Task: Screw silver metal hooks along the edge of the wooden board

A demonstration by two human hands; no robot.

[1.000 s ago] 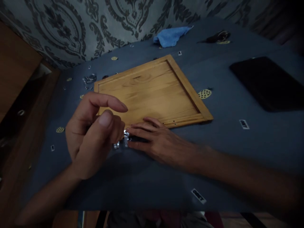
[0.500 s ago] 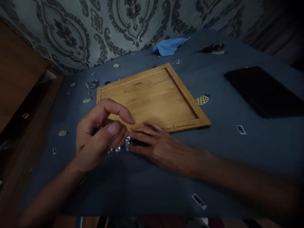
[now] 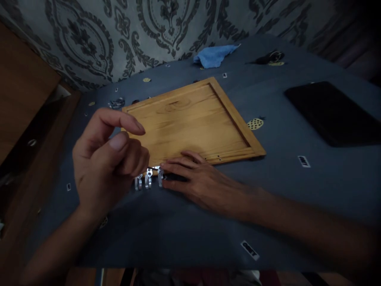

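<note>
A framed wooden board (image 3: 184, 119) lies on the table, its near edge toward me. Along that edge, at its left part, is a shiny metal hook rail (image 3: 148, 178) with several curved hooks. My left hand (image 3: 110, 155) is curled in front of the board's left corner. From its fingers a thin dark rod (image 3: 152, 169) reaches to the rail; the rest of it is hidden in the fist. My right hand (image 3: 193, 178) rests over the near edge, fingers on the wood, with index fingertip and thumb at the rightmost hook. To its right, small dark holes show in the frame.
A blue cloth (image 3: 214, 56) lies at the back by the patterned wall. A black flat slab (image 3: 333, 113) is at the right, and a dark tool-like object (image 3: 266, 58) lies behind it. Small metal bits (image 3: 117, 103) sit past the board's left corner.
My left hand has moved left and slightly up, baring more of the hooks and the thin rod. My right hand has stayed in place.
</note>
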